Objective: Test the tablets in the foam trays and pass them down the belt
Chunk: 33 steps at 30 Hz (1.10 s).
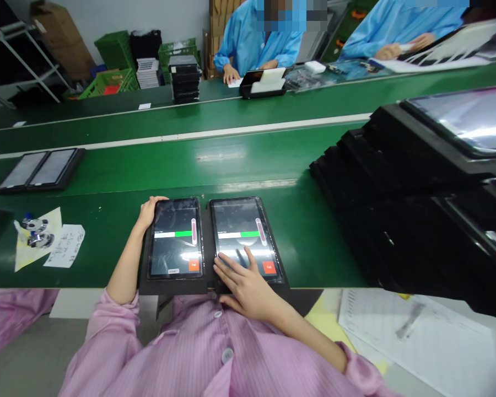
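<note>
Two tablets lie side by side on black padded holders at the front of the green bench. Both screens are lit, each with a white-and-green bar, a pink slider and a red box. My left hand (149, 212) is closed around the top left corner of the left tablet (173, 251), fingers along its upper edge; the thumb is hidden. Spread fingers of my right hand (242, 281) rest on the lower part of the right tablet (236, 220), left of its red box.
Black trays (380, 220) are piled high at the right, a tablet (471, 118) on top. At left are a tray with two covered tablets (41, 168), tape rolls (39, 237) and a note (66, 245). Across the bench, two people in blue work beside a black stack (184, 80).
</note>
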### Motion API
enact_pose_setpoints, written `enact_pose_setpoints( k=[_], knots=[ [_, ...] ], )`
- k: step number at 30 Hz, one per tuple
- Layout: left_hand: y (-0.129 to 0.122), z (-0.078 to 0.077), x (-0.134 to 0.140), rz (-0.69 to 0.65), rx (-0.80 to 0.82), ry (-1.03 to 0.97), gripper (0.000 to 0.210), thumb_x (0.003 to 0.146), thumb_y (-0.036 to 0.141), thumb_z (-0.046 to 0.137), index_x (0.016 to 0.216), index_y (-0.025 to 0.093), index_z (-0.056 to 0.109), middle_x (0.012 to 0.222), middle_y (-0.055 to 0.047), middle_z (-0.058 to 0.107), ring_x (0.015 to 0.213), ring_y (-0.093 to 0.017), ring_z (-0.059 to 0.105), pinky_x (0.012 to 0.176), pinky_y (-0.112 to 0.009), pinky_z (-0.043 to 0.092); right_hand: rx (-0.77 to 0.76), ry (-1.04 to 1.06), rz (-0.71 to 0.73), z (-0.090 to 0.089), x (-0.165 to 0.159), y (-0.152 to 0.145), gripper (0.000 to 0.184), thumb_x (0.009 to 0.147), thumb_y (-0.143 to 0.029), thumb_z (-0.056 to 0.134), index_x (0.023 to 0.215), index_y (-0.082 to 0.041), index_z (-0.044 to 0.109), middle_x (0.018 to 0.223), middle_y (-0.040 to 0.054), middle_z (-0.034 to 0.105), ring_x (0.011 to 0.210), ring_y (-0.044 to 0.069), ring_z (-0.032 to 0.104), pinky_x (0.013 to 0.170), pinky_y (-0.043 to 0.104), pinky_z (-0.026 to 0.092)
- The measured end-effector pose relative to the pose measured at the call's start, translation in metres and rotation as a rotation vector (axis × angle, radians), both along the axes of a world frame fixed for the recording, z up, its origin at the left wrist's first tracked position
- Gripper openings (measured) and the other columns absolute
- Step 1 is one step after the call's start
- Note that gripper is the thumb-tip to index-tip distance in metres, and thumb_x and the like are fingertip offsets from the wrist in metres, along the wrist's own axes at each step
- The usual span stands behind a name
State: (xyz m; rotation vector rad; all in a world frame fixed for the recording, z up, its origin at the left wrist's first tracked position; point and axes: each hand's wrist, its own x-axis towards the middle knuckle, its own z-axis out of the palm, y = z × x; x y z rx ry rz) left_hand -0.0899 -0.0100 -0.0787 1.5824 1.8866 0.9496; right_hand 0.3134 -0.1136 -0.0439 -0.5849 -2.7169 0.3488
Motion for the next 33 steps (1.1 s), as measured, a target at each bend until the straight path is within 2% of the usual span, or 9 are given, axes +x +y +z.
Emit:
enact_pose_setpoints(
  k=[6, 9, 12, 15, 18, 21, 25, 30, 33],
  knots=[
    [-0.005, 0.000, -0.004, -0.101, 0.094, 0.051, 0.090, 0.097, 0.072, 0.000, 0.106, 0.022, 0.074, 0.113, -0.008, 0.072, 0.113, -0.024, 0.062, 0.108, -0.040, 0.041, -0.023, -0.014, -0.025, -0.001, -0.002, 0.000, 0.052, 0.103, -0.049, 0.050, 0.141, -0.014, 0.057, 0.143, 0.0135, 0.058, 0.141, 0.031, 0.044, 0.122, 0.064, -0.002],
    [-0.005, 0.002, -0.002, -0.147, 0.153, 0.032, 0.088, 0.096, 0.074, 0.004, 0.098, 0.022, 0.075, 0.108, -0.008, 0.071, 0.107, -0.024, 0.063, 0.106, -0.040, 0.043, -0.038, 0.005, -0.041, 0.000, -0.002, 0.003, 0.045, 0.103, -0.043, 0.051, 0.139, -0.017, 0.059, 0.140, 0.0107, 0.061, 0.141, 0.030, 0.044, 0.121, 0.065, -0.006],
    [-0.006, 0.000, 0.000, -0.104, 0.224, -0.036, 0.082, 0.098, 0.073, 0.011, 0.096, 0.020, 0.074, 0.108, -0.010, 0.070, 0.108, -0.024, 0.062, 0.106, -0.040, 0.044, -0.020, 0.014, -0.050, 0.003, 0.002, 0.007, 0.043, 0.104, -0.038, 0.049, 0.142, -0.019, 0.055, 0.142, 0.0099, 0.060, 0.144, 0.030, 0.039, 0.119, 0.067, -0.009],
    [-0.017, -0.004, 0.001, 0.018, 0.323, -0.101, 0.068, 0.099, 0.068, 0.026, 0.110, 0.019, 0.071, 0.119, -0.011, 0.066, 0.116, -0.025, 0.058, 0.109, -0.041, 0.042, 0.034, 0.057, -0.128, 0.005, 0.014, 0.010, 0.046, 0.104, -0.033, 0.047, 0.148, -0.020, 0.048, 0.148, 0.0112, 0.054, 0.146, 0.031, 0.036, 0.119, 0.067, -0.007],
    [-0.043, -0.010, 0.003, 0.111, 0.366, -0.187, 0.056, 0.096, 0.062, 0.044, 0.126, 0.019, 0.064, 0.131, -0.012, 0.059, 0.123, -0.027, 0.053, 0.112, -0.042, 0.038, 0.055, 0.129, -0.269, 0.004, 0.031, 0.014, 0.043, 0.104, -0.029, 0.045, 0.147, -0.024, 0.049, 0.146, 0.0108, 0.056, 0.142, 0.029, 0.042, 0.120, 0.064, 0.002],
    [-0.081, -0.014, 0.006, 0.114, 0.340, -0.252, 0.058, 0.089, 0.058, 0.058, 0.133, 0.021, 0.058, 0.137, -0.012, 0.055, 0.129, -0.031, 0.048, 0.115, -0.045, 0.034, 0.077, 0.170, -0.375, 0.002, 0.046, 0.016, 0.036, 0.103, -0.026, 0.046, 0.137, -0.027, 0.058, 0.141, 0.0102, 0.060, 0.135, 0.029, 0.050, 0.120, 0.063, 0.008],
    [-0.132, -0.018, 0.010, 0.031, 0.263, -0.318, 0.067, 0.083, 0.056, 0.064, 0.140, 0.023, 0.052, 0.144, -0.011, 0.049, 0.136, -0.034, 0.042, 0.119, -0.049, 0.029, 0.078, 0.135, -0.312, 0.000, 0.046, 0.010, 0.030, 0.102, -0.037, 0.052, 0.125, -0.026, 0.066, 0.144, 0.0145, 0.055, 0.137, 0.032, 0.046, 0.117, 0.065, 0.013],
    [-0.172, -0.015, 0.020, -0.069, 0.149, -0.286, 0.083, 0.083, 0.064, 0.060, 0.151, 0.024, 0.034, 0.158, -0.012, 0.032, 0.148, -0.037, 0.025, 0.124, -0.054, 0.017, 0.058, 0.021, -0.186, 0.003, 0.035, 0.005, 0.038, 0.094, -0.055, 0.061, 0.124, -0.033, 0.069, 0.154, 0.0115, 0.045, 0.140, 0.040, 0.039, 0.115, 0.072, 0.002],
    [-0.183, -0.009, 0.024, -0.143, 0.043, -0.149, 0.092, 0.087, 0.063, 0.059, 0.157, 0.024, 0.016, 0.163, -0.015, 0.017, 0.153, -0.037, 0.016, 0.125, -0.055, 0.016, 0.004, 0.042, -0.284, 0.006, 0.043, 0.030, 0.045, 0.094, -0.055, 0.061, 0.134, -0.035, 0.063, 0.155, 0.0081, 0.045, 0.140, 0.040, 0.038, 0.117, 0.070, 0.006]
  ],
)
